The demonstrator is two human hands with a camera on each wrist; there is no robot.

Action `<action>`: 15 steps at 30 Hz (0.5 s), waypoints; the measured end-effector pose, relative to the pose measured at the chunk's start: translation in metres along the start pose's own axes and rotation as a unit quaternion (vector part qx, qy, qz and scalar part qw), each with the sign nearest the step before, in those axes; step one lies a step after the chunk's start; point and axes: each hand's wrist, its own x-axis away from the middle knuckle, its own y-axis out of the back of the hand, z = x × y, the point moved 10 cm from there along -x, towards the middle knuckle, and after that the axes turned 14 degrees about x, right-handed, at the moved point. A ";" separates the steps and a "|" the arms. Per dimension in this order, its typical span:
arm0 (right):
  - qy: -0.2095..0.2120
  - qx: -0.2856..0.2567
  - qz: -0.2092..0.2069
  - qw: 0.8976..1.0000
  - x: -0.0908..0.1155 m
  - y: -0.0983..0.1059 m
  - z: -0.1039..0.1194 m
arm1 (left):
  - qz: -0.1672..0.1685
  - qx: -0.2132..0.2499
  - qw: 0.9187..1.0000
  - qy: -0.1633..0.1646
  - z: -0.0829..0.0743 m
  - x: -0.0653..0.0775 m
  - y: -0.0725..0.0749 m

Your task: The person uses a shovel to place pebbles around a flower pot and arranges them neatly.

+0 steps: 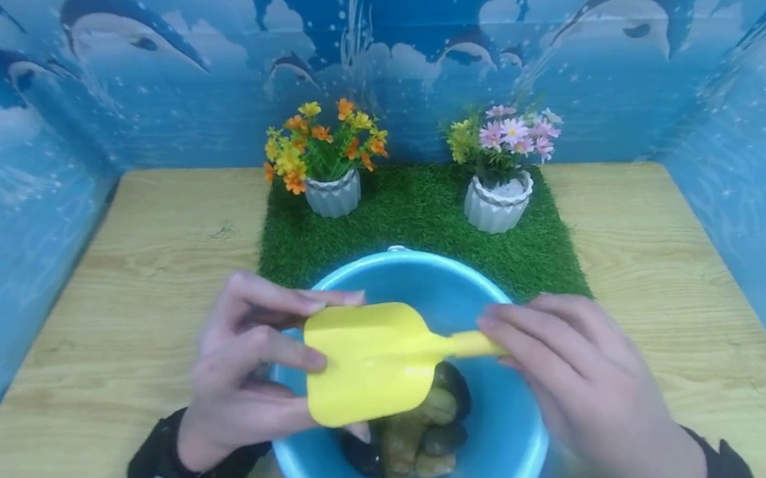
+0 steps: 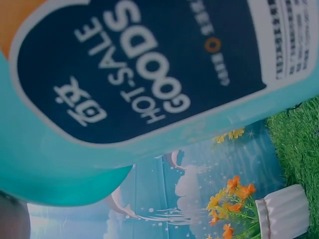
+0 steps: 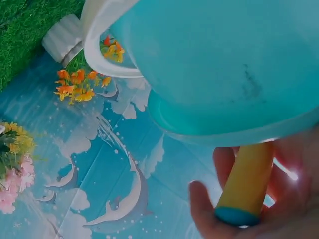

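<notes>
A yellow toy shovel (image 1: 370,364) lies level above a blue bucket (image 1: 502,424), its blade toward the left. My left hand (image 1: 244,368) pinches the blade's far-left edge between fingers and thumb. At the other end, my right hand (image 1: 583,382) grips the handle, whose blue-green butt shows in the right wrist view (image 3: 239,215). Dark and brown stones (image 1: 401,448) sit at the bottom of the bucket, partly hidden by the blade. A dark label (image 2: 139,74) on the bucket's outer side fills much of the left wrist view.
Behind the bucket, a green turf mat (image 1: 408,212) carries two white pots, one with orange and yellow flowers (image 1: 325,146), one with pink flowers (image 1: 510,136). Blue dolphin-print walls (image 1: 392,22) enclose the wood-patterned table (image 1: 672,259) at the back and sides.
</notes>
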 end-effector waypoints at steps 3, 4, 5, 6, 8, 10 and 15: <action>-0.011 0.011 0.017 1.000 0.000 -0.001 -0.003 | 0.002 0.006 1.000 -0.007 0.001 -0.003 -0.002; -0.013 0.011 0.023 1.000 0.000 -0.002 -0.004 | 0.001 0.006 1.000 -0.007 0.001 -0.004 -0.002; -0.015 0.012 0.028 0.999 0.001 -0.002 -0.004 | 0.000 0.005 1.000 -0.007 0.001 -0.004 -0.002; -0.017 0.012 0.034 0.999 0.001 -0.003 -0.005 | -0.001 0.003 1.000 -0.005 0.002 -0.004 -0.002; -0.023 0.010 0.046 0.999 0.001 -0.004 -0.006 | -0.004 0.002 1.000 0.001 0.002 -0.003 -0.002; -0.026 0.007 0.049 0.998 0.002 -0.005 -0.007 | -0.008 0.004 1.000 0.007 0.003 -0.002 -0.001; -0.025 -0.002 0.044 0.999 0.002 -0.006 -0.008 | -0.025 0.020 0.999 0.013 0.003 0.003 0.000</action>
